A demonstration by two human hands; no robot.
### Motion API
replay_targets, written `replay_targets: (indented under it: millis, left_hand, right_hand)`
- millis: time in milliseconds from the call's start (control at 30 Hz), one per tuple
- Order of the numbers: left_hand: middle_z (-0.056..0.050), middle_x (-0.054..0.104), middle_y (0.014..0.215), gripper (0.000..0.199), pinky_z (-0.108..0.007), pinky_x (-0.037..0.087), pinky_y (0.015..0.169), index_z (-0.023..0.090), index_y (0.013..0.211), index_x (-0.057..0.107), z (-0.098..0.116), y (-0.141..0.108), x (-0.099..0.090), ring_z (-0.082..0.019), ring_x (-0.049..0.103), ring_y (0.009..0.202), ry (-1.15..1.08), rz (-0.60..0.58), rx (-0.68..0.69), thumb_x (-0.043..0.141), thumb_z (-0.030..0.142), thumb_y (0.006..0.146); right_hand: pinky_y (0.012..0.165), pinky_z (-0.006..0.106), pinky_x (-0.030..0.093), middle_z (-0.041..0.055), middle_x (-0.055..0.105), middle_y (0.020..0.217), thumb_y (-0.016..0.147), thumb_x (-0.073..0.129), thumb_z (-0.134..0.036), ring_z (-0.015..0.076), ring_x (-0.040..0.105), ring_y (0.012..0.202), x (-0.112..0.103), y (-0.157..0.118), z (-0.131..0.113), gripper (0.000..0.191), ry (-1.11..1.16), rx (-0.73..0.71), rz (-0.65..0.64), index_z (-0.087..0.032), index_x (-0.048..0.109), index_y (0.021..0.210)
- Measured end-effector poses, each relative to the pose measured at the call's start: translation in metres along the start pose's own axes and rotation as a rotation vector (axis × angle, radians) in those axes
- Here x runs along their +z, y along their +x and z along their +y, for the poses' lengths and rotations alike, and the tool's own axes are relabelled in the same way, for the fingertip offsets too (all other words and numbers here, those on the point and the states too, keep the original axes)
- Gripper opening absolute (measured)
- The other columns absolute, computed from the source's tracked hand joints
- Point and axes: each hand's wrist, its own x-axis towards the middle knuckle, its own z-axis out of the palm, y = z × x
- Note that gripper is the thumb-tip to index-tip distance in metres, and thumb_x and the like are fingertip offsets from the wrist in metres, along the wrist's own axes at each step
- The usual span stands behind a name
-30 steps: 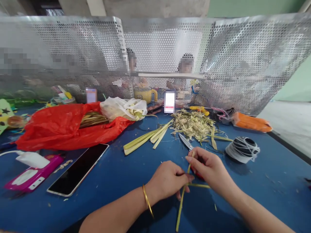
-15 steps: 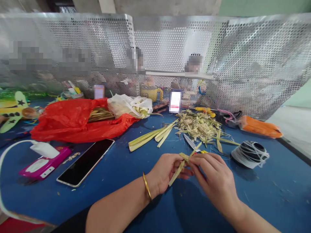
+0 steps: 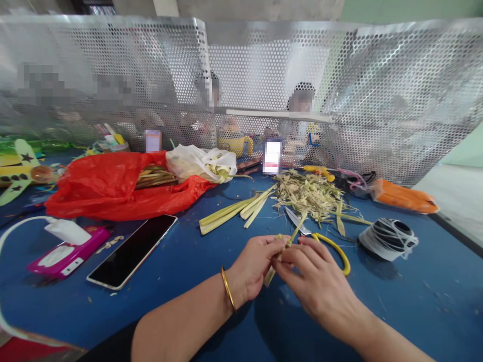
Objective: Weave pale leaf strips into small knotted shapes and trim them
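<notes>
My left hand [image 3: 254,266] pinches a folded strip of pale yellow-green dried leaf [image 3: 298,229] between thumb and fingers. My right hand [image 3: 317,276] is closed on the same strip from the other side, its fingertips meeting the left ones. One end of the strip points up and away; the other [image 3: 269,276] hangs below the fingers. The fold between the hands is partly hidden. Just beyond my right hand lie scissors with yellow handles [image 3: 345,261]. Several longer leaf strips [image 3: 222,216] and a heap of leaf scraps [image 3: 309,193] rest farther back on the blue table [image 3: 181,266].
On the right stand a thread spool [image 3: 388,240] and an orange packet [image 3: 405,196]. To the left are a black-screened phone [image 3: 132,254], a magenta power strip [image 3: 68,251] and a red plastic bag [image 3: 98,186]. A perforated metal screen [image 3: 264,65] runs behind, with people beyond it.
My right hand has shifted left and closer to my left hand, uncovering the yellow scissor handle. The leaf strip has turned slightly, and its lower end shows less.
</notes>
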Motion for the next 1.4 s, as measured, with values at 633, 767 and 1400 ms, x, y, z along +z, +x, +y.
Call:
replay_targets:
  millis: [633, 767, 1400]
  left_hand:
    - [-0.006, 0.069, 0.076, 0.019, -0.018, 0.044, 0.054, 0.012, 0.091, 0.072, 0.005, -0.002, 0.0, -0.009, 0.063, 0.058, 0.285, 0.133, 0.025, 0.062, 0.024, 0.081]
    - [-0.007, 0.07, 0.077, 0.02, -0.018, 0.043, 0.053, 0.012, 0.089, 0.072, 0.006, -0.002, 0.001, -0.011, 0.065, 0.059, 0.338, 0.162, 0.025, 0.063, 0.027, 0.08]
    - [-0.007, 0.069, 0.077, 0.031, -0.023, 0.047, 0.062, 0.011, 0.093, 0.073, -0.001, -0.001, -0.001, -0.011, 0.059, 0.062, 0.239, 0.182, 0.007, 0.075, 0.028, 0.067]
  right_hand:
    - [0.053, 0.025, 0.036, -0.0029, 0.048, 0.06, 0.082, 0.054, -0.033, 0.0123, 0.044, 0.056, 0.019, -0.004, 0.018, 0.024, 0.795, 0.942, 0.169, -0.02, 0.048, 0.063]
    - [0.056, 0.024, 0.037, -0.0021, 0.048, 0.063, 0.083, 0.054, -0.031, 0.0126, 0.046, 0.06, 0.017, -0.005, 0.015, 0.026, 0.71, 0.844, 0.202, -0.02, 0.047, 0.061]
    - [0.072, 0.031, 0.034, 0.0004, 0.061, 0.072, 0.088, 0.052, -0.018, 0.0152, 0.052, 0.07, 0.005, -0.001, 0.01, 0.015, 0.377, 0.363, 0.062, -0.02, 0.057, 0.074]
